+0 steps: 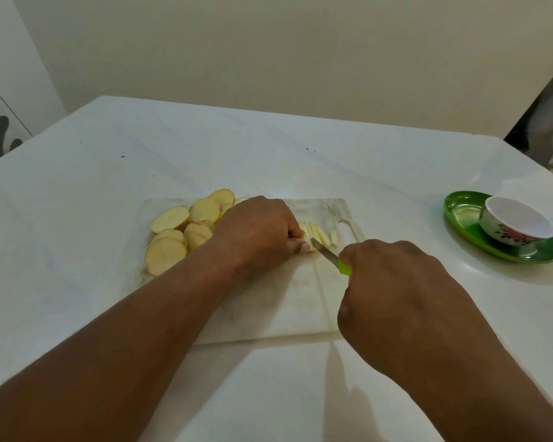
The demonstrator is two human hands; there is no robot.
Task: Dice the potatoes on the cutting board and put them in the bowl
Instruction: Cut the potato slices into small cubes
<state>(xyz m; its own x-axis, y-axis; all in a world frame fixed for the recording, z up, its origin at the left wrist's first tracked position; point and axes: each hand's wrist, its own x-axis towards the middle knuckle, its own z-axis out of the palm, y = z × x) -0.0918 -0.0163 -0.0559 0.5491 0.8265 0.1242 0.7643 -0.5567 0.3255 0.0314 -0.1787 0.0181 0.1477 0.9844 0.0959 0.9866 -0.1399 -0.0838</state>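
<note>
A heap of round potato slices lies on the far left part of the white cutting board, the pale cut faces up and the slices overlapping one another. Just right of the heap, near the board's handle cutout, a few thin potato strips lie side by side, with one short strip a little apart on their right. No brand, label or writing can be read on any of these things. The left hand sits over the middle of the board with its fingers curled down, its grip pressing on the potato piece being cut; the fingertips sit right against the strips, and the piece itself is mostly hidden under them. The right hand has its grip wrapped closed round the bright green handle of a small knife, only the front end of the handle showing past the knuckles. The grey blade slants up and left, its tip meeting the potato just beside the left fingertips. The board lies flat on a white desk. Well to the right, apart from the board, a white bowl with a red flower pattern on its outer wall stands on a green oval plate; nothing shows inside the bowl.
</note>
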